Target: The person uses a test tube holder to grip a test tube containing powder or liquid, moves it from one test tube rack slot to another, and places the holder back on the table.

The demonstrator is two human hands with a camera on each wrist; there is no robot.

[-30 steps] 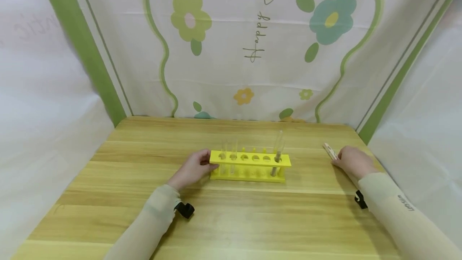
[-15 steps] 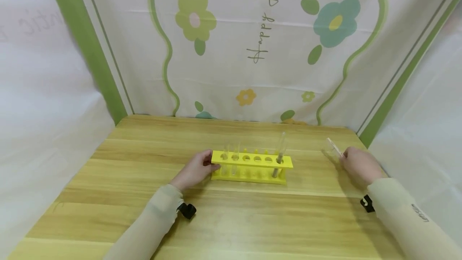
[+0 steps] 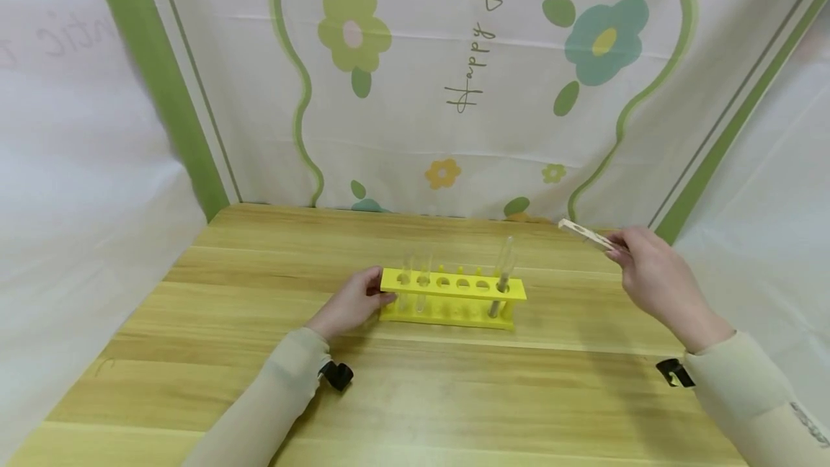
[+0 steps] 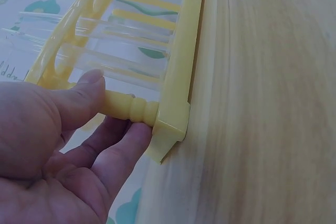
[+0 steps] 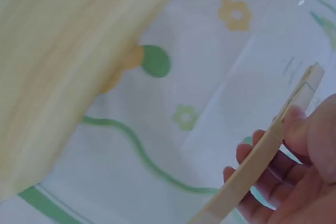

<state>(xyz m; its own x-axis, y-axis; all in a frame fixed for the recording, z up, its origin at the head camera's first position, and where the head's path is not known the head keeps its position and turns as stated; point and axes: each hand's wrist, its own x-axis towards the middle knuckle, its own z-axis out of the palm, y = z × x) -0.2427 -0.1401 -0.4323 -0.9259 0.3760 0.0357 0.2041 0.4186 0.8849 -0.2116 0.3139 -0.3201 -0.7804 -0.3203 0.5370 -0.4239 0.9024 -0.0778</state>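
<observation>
My left hand (image 3: 348, 305) grips the left end of a yellow test tube rack (image 3: 453, 282) standing on the table. In the left wrist view, thumb and fingers pinch its turned end post (image 4: 137, 108). Two clear test tubes (image 3: 424, 265) stand in the rack's left holes. In its rightmost hole, a taller test tube (image 3: 503, 277) leans slightly and has something grey in its lower part. Raised above the table at the right, my right hand (image 3: 664, 287) holds a wooden test tube holder (image 3: 586, 234), pinched between thumb and fingers. A metal spring wire shows near one end (image 5: 310, 82).
The wooden table (image 3: 415, 395) ends at the back against a white curtain (image 3: 415, 114) with printed flowers. White side curtains (image 3: 765, 236) hang at both sides. Each wrist carries a small black camera mount (image 3: 337, 376).
My right hand has lifted the test tube holder off the table, and its tip now points left toward the rack. The left hand and the rack have stayed in place.
</observation>
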